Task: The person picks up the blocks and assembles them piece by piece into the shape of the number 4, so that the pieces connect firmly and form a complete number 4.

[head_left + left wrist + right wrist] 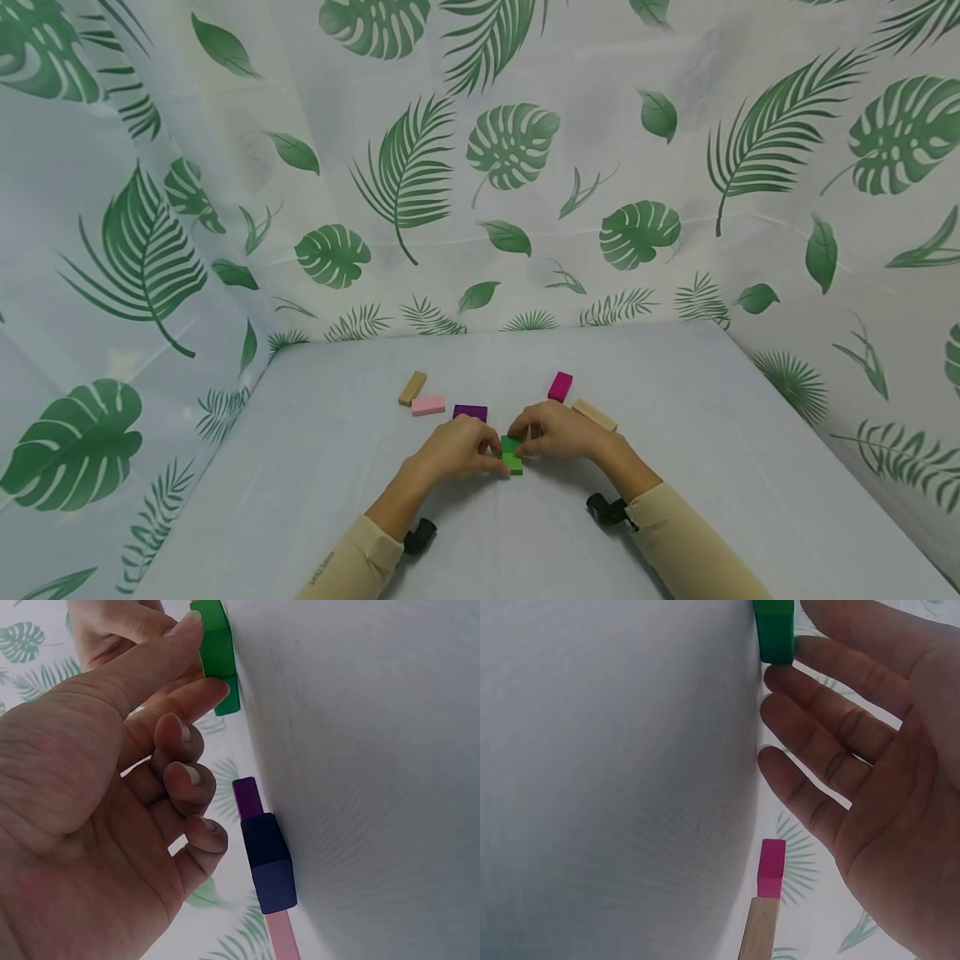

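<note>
Backdrop (pixel 450 187): white cloth printed with green leaves.
Table (pixel 300 500): pale, plain, meeting the backdrop behind.
Left sleeve (pixel 356 557): dark lettering, too small to read.
Left hand (pixel 459 447): thumb and index narrowly parted, touching two green blocks (pixel 513 467) from the left.
Right hand (pixel 561 431): likewise, from the right.
Blocks: adjoining, between both hands.

your head view evenly bright, soft shadows beside your beige fabric sleeves (pixel 701 550) on the smooth white tabletop (pixel 750 450), your wrist views dimmer, your bare right hand (pixel 892 780) shaded
</note>
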Action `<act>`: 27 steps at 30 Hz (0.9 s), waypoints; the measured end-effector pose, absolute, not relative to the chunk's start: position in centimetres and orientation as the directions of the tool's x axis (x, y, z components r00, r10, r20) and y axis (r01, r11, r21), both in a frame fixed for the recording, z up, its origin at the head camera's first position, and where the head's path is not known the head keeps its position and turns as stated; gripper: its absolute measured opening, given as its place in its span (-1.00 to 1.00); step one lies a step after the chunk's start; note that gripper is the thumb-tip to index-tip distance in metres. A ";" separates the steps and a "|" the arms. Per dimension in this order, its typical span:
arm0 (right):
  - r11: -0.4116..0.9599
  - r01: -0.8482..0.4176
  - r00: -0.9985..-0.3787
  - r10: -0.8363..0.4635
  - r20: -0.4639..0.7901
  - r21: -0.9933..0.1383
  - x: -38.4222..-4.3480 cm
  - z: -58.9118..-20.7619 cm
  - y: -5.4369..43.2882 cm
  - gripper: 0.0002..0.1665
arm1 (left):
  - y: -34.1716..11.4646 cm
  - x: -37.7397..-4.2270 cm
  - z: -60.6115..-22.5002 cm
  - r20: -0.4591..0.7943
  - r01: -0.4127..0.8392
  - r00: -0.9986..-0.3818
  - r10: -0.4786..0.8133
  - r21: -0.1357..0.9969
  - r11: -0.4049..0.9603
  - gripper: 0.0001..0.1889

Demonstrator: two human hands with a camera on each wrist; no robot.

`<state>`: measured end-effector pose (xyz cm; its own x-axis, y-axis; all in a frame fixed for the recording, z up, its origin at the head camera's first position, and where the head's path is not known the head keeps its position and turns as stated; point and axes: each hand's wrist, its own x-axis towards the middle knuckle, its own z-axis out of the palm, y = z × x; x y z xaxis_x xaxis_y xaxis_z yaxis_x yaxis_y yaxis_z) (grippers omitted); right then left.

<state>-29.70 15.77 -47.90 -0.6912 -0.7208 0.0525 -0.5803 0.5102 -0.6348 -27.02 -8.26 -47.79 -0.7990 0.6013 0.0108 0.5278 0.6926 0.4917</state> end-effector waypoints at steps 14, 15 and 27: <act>0.524 -0.572 -0.696 -0.718 0.035 -0.631 -29.8 -48.0 15.7 -0.71 | -8.2 -27.0 -47.7 -0.012 0.515 -0.801 0.599 0.496 0.699 -0.77; 0.524 -0.568 -0.697 -0.716 0.032 -0.634 -29.8 -48.0 15.7 -0.71 | -8.2 -27.0 -47.7 -0.012 0.515 -0.801 0.599 0.496 0.699 -0.78; 0.529 -0.570 -0.697 -0.716 0.029 -0.629 -29.8 -47.9 15.7 -0.72 | -8.2 -26.9 -47.6 -0.023 0.512 -0.799 0.601 0.497 0.701 -0.78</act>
<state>-29.82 15.70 -47.94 -0.6971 -0.7163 0.0291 -0.5699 0.5291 -0.6287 -26.88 -8.16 -47.58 -0.7991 0.6008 -0.0232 0.5123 0.7005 0.4968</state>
